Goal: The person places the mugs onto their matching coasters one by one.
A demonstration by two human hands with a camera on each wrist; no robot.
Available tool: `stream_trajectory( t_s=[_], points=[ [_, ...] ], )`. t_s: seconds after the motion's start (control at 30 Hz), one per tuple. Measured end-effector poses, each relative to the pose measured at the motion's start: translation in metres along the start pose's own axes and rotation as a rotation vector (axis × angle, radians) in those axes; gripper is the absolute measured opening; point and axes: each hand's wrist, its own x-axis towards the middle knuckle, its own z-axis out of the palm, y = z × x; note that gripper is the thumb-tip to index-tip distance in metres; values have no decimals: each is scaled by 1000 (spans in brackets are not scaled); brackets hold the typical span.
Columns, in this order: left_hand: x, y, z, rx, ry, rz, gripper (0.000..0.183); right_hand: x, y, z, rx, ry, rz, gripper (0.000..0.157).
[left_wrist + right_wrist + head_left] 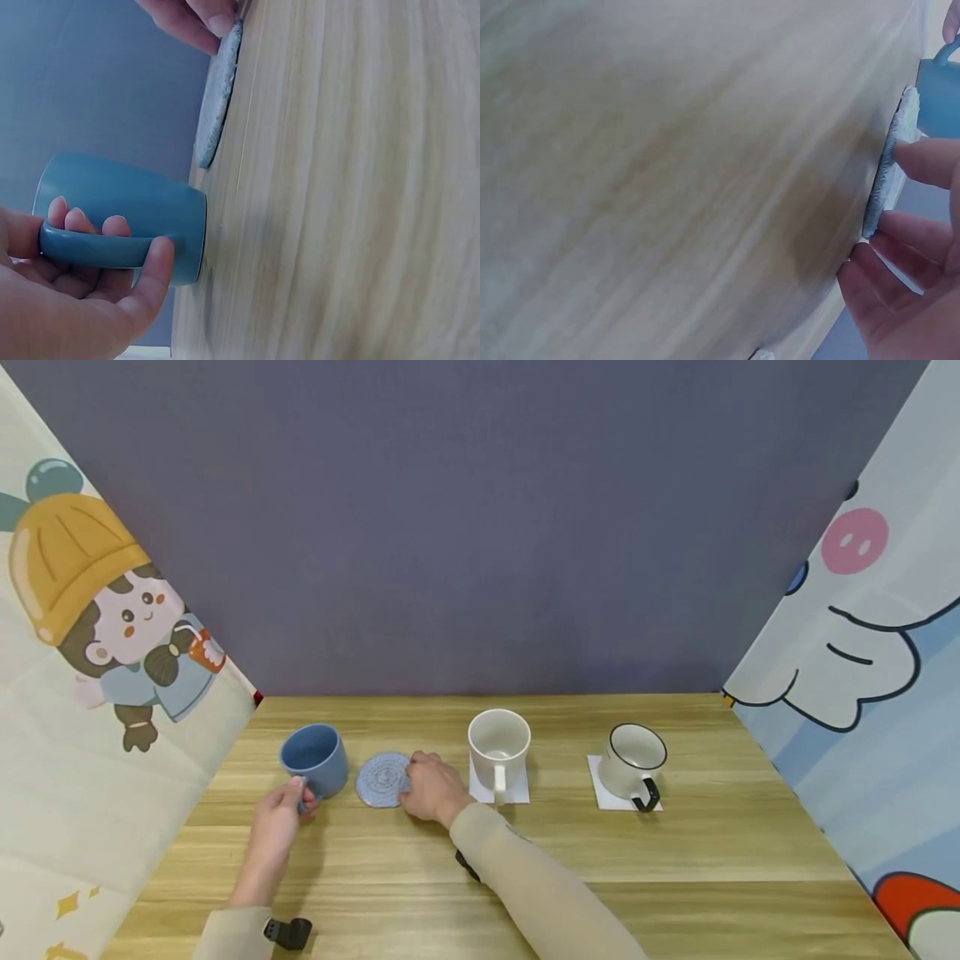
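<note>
A blue mug (318,764) stands on the table at the left. My left hand (279,817) grips its handle, with fingers curled through the loop in the left wrist view. Right of the mug lies a round, light-blue woven coaster (381,780), flat on the wood. My right hand (433,787) pinches the coaster's right edge, thumb on the near side and fingertips at the rim. In the right wrist view the coaster (889,169) appears edge-on, with the blue mug (939,97) beyond it.
A white mug (498,743) stands on a white square coaster (519,792) just right of my right hand. Farther right, a black-rimmed white mug (633,760) sits on another white square coaster (606,800). A grey panel (480,527) backs the wooden table (712,843), and printed cloths flank it.
</note>
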Motion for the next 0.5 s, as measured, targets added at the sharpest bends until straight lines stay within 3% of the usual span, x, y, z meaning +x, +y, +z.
stream_trajectory(
  t_s=[0.2,0.5],
  points=[
    [-3,1,3,13,40,7,49,-1,-1,0,-3,-3,-2,42],
    [-7,8,6,26,47,44,51,-1,-1,1,11,2,7,43]
  ],
)
